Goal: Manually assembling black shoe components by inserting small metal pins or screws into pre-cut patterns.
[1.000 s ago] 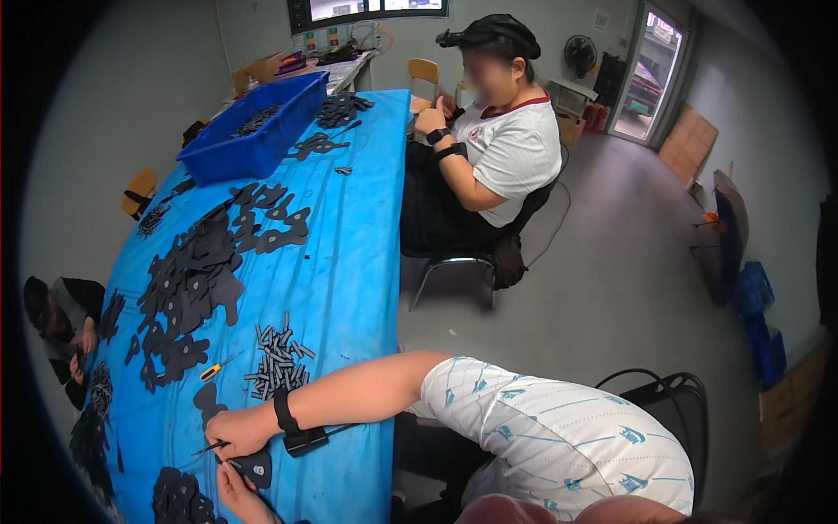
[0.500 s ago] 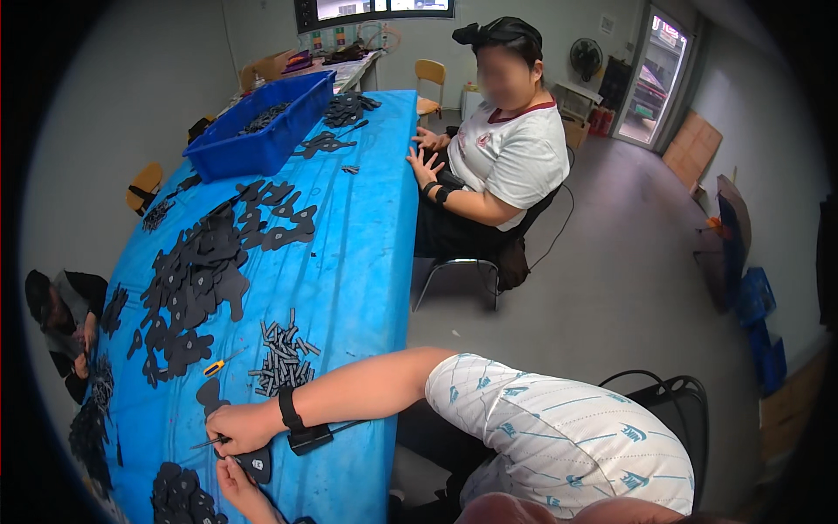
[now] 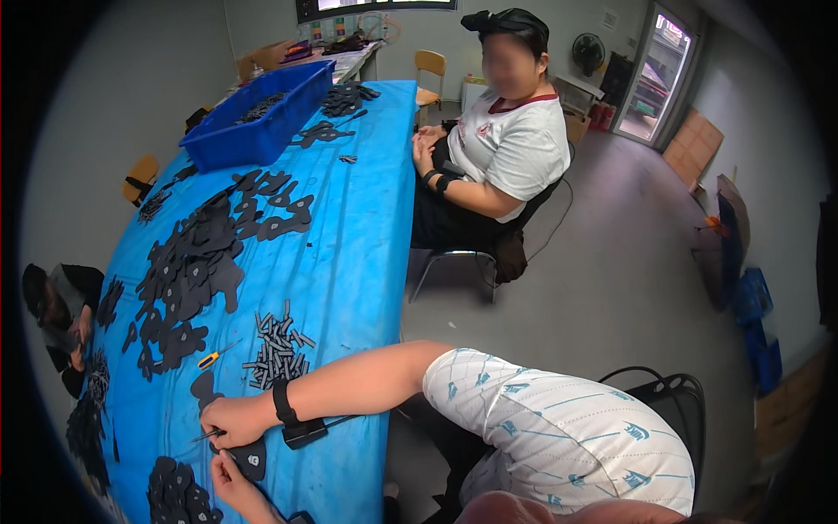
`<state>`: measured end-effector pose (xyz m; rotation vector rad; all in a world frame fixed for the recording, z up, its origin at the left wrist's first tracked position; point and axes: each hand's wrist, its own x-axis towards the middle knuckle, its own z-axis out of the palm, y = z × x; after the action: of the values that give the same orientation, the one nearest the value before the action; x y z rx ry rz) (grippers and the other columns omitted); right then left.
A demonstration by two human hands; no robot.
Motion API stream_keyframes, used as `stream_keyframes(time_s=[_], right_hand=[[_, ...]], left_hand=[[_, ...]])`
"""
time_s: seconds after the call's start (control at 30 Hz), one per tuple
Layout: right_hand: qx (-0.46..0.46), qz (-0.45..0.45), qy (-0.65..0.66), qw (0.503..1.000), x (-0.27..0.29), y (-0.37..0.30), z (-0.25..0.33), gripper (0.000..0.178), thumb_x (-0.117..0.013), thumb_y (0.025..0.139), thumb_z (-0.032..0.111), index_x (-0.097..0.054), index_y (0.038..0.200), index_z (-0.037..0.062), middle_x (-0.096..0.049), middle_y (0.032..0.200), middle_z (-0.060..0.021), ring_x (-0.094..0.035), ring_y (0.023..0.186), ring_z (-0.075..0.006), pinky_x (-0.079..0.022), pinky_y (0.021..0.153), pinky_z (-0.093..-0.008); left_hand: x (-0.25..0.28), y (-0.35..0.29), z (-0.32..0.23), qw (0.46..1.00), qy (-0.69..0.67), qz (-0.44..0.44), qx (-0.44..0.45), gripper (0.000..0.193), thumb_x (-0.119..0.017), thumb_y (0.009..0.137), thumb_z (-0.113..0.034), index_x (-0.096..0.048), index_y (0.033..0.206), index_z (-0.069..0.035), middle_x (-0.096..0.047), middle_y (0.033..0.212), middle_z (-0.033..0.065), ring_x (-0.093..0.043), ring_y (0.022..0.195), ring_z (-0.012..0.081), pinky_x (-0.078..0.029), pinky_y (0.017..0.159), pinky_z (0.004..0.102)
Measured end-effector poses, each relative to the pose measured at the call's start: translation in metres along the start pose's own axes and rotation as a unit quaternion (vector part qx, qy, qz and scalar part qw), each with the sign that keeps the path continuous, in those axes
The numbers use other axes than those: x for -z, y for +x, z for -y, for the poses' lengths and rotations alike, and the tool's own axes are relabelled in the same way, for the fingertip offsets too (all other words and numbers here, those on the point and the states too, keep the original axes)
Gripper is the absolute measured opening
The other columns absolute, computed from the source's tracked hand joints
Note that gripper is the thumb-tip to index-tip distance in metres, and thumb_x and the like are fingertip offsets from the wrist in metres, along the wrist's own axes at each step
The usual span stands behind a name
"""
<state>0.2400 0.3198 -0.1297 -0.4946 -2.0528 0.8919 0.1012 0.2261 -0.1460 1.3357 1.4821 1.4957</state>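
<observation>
My right hand point(image 3: 234, 422), with a black strap at its wrist, is closed around a thin dark rod-like tool point(image 3: 207, 435) whose end sticks out to the left. Just below it, my left hand point(image 3: 236, 485) pinches the edge of a flat black piece with a small light emblem point(image 3: 252, 460). The two hands are close together, low over the blue-covered table point(image 3: 349, 288); the fingers partly hide the tool and the piece. Another flat black piece point(image 3: 203, 384) lies just beyond my right hand. A yellow-handled screwdriver point(image 3: 209, 359) rests nearby.
Small grey-black tubes point(image 3: 279, 349) lie piled beyond my right forearm. Flat black pieces form a large heap point(image 3: 192, 262) and a smaller stack point(image 3: 175, 493). A blue bin point(image 3: 253, 131) stands at the far end. One person point(image 3: 502, 148) sits along the right edge, another point(image 3: 65, 314) at left.
Both hands stay close together at the black piece, with only slight shifts. The view has moved a little. The seated person at right has drawn their hands together off the table edge.
</observation>
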Motion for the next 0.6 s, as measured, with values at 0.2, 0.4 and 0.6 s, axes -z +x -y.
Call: stream_keyframes(time_s=[0.2,0.4,0.6], right_hand=[[-0.082,-0.029,-0.173,0.981,0.012,-0.008,0.006,0.012,-0.06,0.068,0.003,-0.059,0.079,-0.0003,-0.06,0.083,-0.0163,-0.06,0.078,-0.0356,-0.047,0.065,-0.0434],[-0.088,-0.011,-0.216,0.972,0.017,-0.008,-0.001,0.015,-0.061,0.063,0.001,-0.062,0.078,-0.0017,-0.063,0.081,-0.0183,-0.062,0.077,-0.0369,-0.048,0.063,-0.0451],[-0.107,0.028,-0.243,0.964,0.018,-0.008,0.008,0.018,-0.062,0.062,0.0,-0.061,0.08,-0.0022,-0.062,0.082,-0.0184,-0.062,0.078,-0.0364,-0.049,0.062,-0.0446]], left_hand=[[-0.007,-0.009,-0.001,0.988,0.134,-0.058,-0.056,0.019,-0.057,0.093,-0.015,-0.053,0.097,0.004,-0.047,0.071,-0.0007,-0.04,0.065,0.0065,-0.035,0.057,0.0199],[0.0,-0.001,0.009,0.989,0.134,-0.039,-0.049,0.017,-0.057,0.093,-0.014,-0.052,0.093,0.002,-0.047,0.072,-0.0007,-0.04,0.065,0.0063,-0.034,0.057,0.0199],[0.018,0.012,0.038,0.987,0.13,-0.027,-0.086,0.018,-0.058,0.092,-0.015,-0.051,0.09,0.001,-0.048,0.073,-0.0005,-0.042,0.067,0.0068,-0.036,0.06,0.0202]])
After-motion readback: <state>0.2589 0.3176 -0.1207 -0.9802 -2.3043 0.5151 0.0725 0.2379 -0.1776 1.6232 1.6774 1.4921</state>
